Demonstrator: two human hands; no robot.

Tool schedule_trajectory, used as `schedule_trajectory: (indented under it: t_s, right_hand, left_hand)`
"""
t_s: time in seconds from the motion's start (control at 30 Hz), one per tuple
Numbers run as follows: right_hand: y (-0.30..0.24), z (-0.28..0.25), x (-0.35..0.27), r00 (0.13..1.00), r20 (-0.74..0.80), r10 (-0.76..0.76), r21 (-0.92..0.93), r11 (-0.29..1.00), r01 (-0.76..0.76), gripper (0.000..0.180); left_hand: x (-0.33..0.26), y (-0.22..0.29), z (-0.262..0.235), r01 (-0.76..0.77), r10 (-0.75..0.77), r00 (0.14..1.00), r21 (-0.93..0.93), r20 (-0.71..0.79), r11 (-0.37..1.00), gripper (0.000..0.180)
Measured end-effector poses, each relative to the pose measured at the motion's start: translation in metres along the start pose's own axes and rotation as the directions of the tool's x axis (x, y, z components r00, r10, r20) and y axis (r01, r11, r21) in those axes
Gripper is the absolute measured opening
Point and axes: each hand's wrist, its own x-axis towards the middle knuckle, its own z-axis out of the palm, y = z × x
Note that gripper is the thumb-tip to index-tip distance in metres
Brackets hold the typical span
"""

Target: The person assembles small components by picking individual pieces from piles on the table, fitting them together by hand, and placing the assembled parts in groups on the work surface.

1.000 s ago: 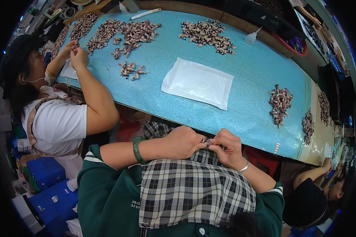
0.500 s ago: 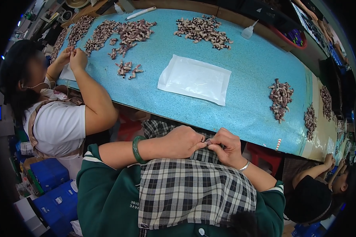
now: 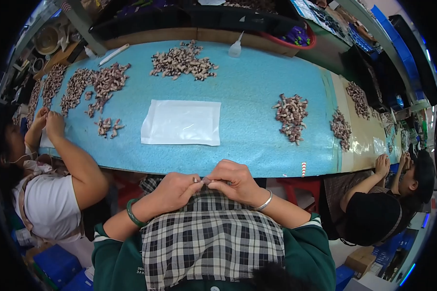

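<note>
With left hand (image 3: 176,192) and right hand (image 3: 235,182) both pinching the small, mostly hidden grey-pink piece (image 3: 206,181), steady it lightly above the black-and-white checked cloth apron (image 3: 213,235).

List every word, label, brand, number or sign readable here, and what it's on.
Green top: small pale lettering, upside down; I don't copy printed words.
White packet: no print visible.
Strip at the table's near edge: red-and-white chevrons, no words visible.
Blue box, lower left: any markings too blurred to read.

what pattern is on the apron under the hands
A dark-and-white plaid check; the apron shows best in the head view.
</note>
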Motion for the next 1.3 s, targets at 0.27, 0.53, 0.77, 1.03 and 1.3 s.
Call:
schedule_trajectory:
  t_s: [0.27,0.53,0.77,1.03,1.3]
  right_hand:
    - [0.046,-0.127,0.019,0.956,-0.211,-0.205,-0.893,0.438,-0.104,0.019]
    - [0.05,-0.153,0.03,0.994,-0.106,-0.029,-0.977,0.19,-0.099,0.009]
    - [0.055,-0.145,0.038,0.994,-0.083,-0.072,-0.949,0.311,-0.057,0.008]
    - [0.05,-0.111,0.05,0.999,0.02,-0.047,-0.869,0.493,0.04,0.011]
    - [0.049,-0.097,0.056,0.999,0.039,0.006,-0.839,0.543,0.03,0.011]
  left_hand:
    - [-0.015,-0.073,-0.062,-0.045,-0.474,0.696,-0.692,-0.539,0.72,0.031]
    - [-0.027,-0.103,-0.106,-0.457,-0.728,0.395,-0.807,-0.561,0.374,0.023]
    - [0.024,-0.07,-0.099,-0.11,-0.48,0.655,-0.702,-0.584,0.704,0.017]
    - [0.138,-0.06,-0.118,0.246,0.119,0.855,0.596,-0.505,0.764,0.018]
    - [0.168,-0.078,-0.134,0.337,0.002,0.892,0.668,-0.451,0.663,0.012]
